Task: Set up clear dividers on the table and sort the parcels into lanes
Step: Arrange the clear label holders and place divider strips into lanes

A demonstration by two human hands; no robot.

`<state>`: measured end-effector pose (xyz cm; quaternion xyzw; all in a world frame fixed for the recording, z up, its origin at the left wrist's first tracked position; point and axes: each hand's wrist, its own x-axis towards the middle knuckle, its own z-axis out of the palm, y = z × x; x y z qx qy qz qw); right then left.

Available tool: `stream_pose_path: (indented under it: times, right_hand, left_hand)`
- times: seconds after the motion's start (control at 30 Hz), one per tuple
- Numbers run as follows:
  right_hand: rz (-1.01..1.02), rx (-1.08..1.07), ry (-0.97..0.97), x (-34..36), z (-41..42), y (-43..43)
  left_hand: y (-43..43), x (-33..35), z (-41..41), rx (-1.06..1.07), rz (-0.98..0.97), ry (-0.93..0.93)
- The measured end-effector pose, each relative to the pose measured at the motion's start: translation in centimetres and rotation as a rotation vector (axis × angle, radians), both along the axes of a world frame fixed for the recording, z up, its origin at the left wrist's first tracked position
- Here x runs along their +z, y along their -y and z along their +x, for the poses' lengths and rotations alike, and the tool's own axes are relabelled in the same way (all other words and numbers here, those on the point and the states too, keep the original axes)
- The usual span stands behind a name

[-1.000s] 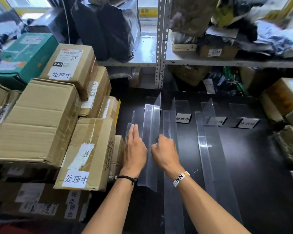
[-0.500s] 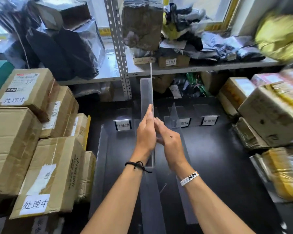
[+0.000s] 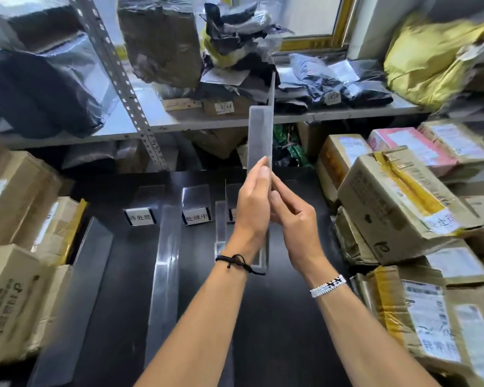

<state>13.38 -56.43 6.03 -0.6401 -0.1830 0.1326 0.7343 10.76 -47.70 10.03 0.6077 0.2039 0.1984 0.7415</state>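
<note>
Holding a clear divider (image 3: 259,135) upright at twelve o'clock, left hand (image 3: 252,208) flat against it, right hand (image 3: 294,222) seemingly pinching it, I judge it next needs seating on the tabletop (image 3: 277,344).

Left wrist wears black cord bracelet (image 3: 236,263), right wrist white beaded bracelet (image 3: 328,286).
</note>
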Motion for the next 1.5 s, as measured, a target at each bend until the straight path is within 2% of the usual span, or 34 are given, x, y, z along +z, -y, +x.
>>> stream_pose_path:
  times: [0.13, 0.47, 0.93, 1.27, 1.5]
  right_hand:
    - [-0.053, -0.022, -0.062, -2.4, 2.0, 1.8]
    - [-0.191, -0.038, -0.274, -9.6, 4.1, 2.0]
    - [-0.308, -0.039, -0.416, -15.5, 5.3, 2.3]
    - [-0.354, -0.042, -0.393, -16.5, 5.2, 4.0]
    - [-0.381, -0.059, -0.375, -16.3, 4.8, 4.9]
  left_hand:
    - [2.1, -2.7, 2.4, 0.042, -0.007, -0.088]
    - [2.2, -10.9, 5.2, 0.017, -0.204, -0.305]
    - [2.7, -17.6, 6.7, 0.055, -0.400, -0.531]
    - [4.8, -19.0, 5.4, 0.058, -0.343, -0.508]
    - [5.4, -19.0, 2.7, -0.014, -0.161, -0.567]
